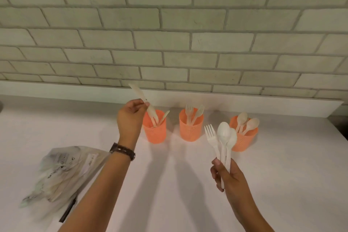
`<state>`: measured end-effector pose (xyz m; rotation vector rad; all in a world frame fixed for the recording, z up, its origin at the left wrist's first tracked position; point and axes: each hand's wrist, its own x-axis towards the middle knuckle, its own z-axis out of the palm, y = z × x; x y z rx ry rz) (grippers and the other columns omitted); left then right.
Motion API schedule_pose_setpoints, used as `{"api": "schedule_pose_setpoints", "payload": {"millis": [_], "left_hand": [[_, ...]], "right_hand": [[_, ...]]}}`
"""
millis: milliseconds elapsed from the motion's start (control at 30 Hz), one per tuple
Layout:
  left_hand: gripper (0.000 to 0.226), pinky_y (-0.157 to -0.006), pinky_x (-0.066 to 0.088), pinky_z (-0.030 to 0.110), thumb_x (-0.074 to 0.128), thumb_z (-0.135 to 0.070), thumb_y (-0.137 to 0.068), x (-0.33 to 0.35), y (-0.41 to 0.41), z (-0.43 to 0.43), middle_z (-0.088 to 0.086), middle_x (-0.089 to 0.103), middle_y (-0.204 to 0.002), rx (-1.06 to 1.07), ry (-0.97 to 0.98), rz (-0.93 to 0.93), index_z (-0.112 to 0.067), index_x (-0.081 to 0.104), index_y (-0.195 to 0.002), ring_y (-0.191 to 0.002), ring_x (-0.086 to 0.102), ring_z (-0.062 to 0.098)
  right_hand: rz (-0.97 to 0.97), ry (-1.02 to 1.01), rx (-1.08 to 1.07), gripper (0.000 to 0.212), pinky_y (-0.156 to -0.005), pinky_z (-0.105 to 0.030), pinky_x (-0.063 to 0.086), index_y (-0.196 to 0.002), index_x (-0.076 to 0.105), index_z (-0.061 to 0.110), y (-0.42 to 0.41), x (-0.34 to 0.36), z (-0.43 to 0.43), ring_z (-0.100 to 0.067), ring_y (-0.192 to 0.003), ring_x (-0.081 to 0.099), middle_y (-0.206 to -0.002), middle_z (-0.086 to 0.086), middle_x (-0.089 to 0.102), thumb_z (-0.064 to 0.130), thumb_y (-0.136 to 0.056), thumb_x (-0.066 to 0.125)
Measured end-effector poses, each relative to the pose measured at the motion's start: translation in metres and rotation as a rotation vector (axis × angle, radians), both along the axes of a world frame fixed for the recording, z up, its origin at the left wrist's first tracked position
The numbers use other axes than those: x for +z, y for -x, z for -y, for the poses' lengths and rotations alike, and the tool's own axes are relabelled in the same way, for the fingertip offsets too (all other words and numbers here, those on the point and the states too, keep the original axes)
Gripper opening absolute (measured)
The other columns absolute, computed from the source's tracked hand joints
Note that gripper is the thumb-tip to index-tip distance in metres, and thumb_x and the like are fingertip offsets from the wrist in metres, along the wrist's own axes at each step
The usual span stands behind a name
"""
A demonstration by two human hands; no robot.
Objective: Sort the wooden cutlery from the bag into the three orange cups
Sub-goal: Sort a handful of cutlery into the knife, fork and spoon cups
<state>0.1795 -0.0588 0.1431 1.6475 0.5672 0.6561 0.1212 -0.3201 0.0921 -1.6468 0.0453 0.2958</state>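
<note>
Counter (282, 175): white, matt. Cups (154, 132) by its back edge: orange plastic, perforated, matt. Cutlery (223, 133) I hold: pale, smooth, slight sheen. Bag (64, 171) nr left edge: crinkly printed film. Wall (169, 24): rough brick. My watch strap (122, 151): dark, leather-look.

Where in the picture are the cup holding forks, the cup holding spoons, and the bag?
cup holding forks (191, 131): head view, on its front wall.
cup holding spoons (246, 141): head view, on its front wall.
bag (64, 173): head view, on its crumpled middle.
</note>
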Motion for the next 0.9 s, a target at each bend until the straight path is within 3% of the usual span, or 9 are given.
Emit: {"api": "schedule_pose_setpoints", "payload": {"millis": [100,233,333,400,467,533,700,767,900], "left_hand": [[0.009,-0.059,0.044,0.005,0.069,-0.020,-0.082,-0.021,-0.022,-0.021,-0.004,0.070,-0.079,0.051,-0.087,-0.102,-0.014,0.067,-0.088,-0.076,0.064,0.011],[0.040,-0.096,0.046,0.032,0.073,-0.031,-0.077,-0.055,-0.034,-0.031,0.013,0.068,-0.116,0.007,-0.121,-0.336,-0.008,0.068,-0.109,-0.112,0.060,0.025],[0.052,-0.105,0.039,0.037,0.075,-0.035,-0.074,-0.065,-0.025,-0.024,0.018,0.059,-0.126,0.052,-0.168,-0.352,-0.010,0.064,-0.118,-0.121,0.052,0.029],[0.049,-0.101,0.042,0.036,0.073,-0.032,-0.075,-0.060,-0.013,-0.008,0.016,0.057,-0.126,0.038,-0.179,-0.297,-0.014,0.063,-0.120,-0.114,0.055,0.028],[0.042,-0.090,0.047,0.035,0.070,-0.028,-0.077,-0.050,0.006,0.020,0.008,0.056,-0.121,-0.027,-0.143,-0.230,-0.016,0.063,-0.117,-0.093,0.059,0.017],[0.027,-0.076,0.042,0.022,0.067,-0.023,-0.082,-0.041,0.030,0.054,-0.004,0.055,-0.113,-0.109,-0.109,-0.193,-0.020,0.066,-0.109,-0.077,0.051,0.005],[0.013,-0.071,0.039,-0.002,0.061,-0.025,-0.087,-0.036,0.074,0.115,-0.020,0.068,-0.096,-0.432,0.062,-0.210,-0.027,0.072,-0.093,-0.089,0.059,-0.009],[0.012,-0.073,0.041,0.000,0.063,-0.024,-0.086,-0.037,0.080,0.126,-0.022,0.071,-0.091,-0.482,0.083,-0.218,-0.030,0.073,-0.090,-0.088,0.059,-0.014],[0.013,-0.068,0.042,0.003,0.068,-0.022,-0.082,-0.036,0.085,0.140,-0.026,0.071,-0.086,-0.499,0.120,-0.204,-0.034,0.072,-0.082,-0.075,0.061,-0.009]], "right_hand": [[-0.019,-0.023,0.012,0.016,-0.045,-0.024,0.032,-0.089,0.058,0.007,0.000,0.002,-0.001,-0.012,-0.044,0.038,-0.053,0.001,0.050,0.020,-0.094,0.050],[-0.071,-0.070,0.053,0.016,-0.038,-0.023,0.030,-0.093,0.058,0.008,0.001,0.007,-0.003,-0.016,-0.035,0.036,-0.049,0.001,0.045,0.022,-0.095,0.050],[-0.137,-0.130,0.047,0.018,-0.038,-0.016,0.022,-0.094,0.058,0.007,0.001,0.010,-0.005,-0.011,-0.032,0.028,-0.049,0.000,0.041,0.023,-0.094,0.052],[-0.150,-0.165,0.029,0.018,-0.038,-0.015,0.019,-0.094,0.060,0.007,0.001,0.011,-0.005,-0.010,-0.033,0.025,-0.050,0.000,0.039,0.023,-0.094,0.052],[-0.135,-0.197,0.012,0.019,-0.039,-0.015,0.018,-0.095,0.060,0.007,0.002,0.012,-0.005,-0.010,-0.034,0.024,-0.051,0.000,0.038,0.023,-0.095,0.051],[-0.108,-0.212,-0.002,0.020,-0.040,-0.016,0.017,-0.095,0.061,0.008,0.004,0.013,-0.005,-0.010,-0.034,0.022,-0.051,0.000,0.037,0.024,-0.096,0.048],[-0.041,-0.167,-0.020,0.019,-0.039,-0.018,0.019,-0.099,0.060,0.015,0.009,0.015,-0.004,-0.010,-0.036,0.025,-0.050,0.001,0.040,0.026,-0.097,0.045],[-0.022,-0.137,-0.003,0.015,-0.038,-0.018,0.021,-0.100,0.055,0.016,0.012,0.016,-0.004,-0.009,-0.036,0.026,-0.050,0.001,0.041,0.027,-0.097,0.045],[0.011,-0.105,0.017,0.013,-0.038,-0.018,0.022,-0.100,0.050,0.020,0.017,0.016,-0.004,-0.009,-0.037,0.026,-0.051,0.001,0.041,0.029,-0.098,0.042]]}}
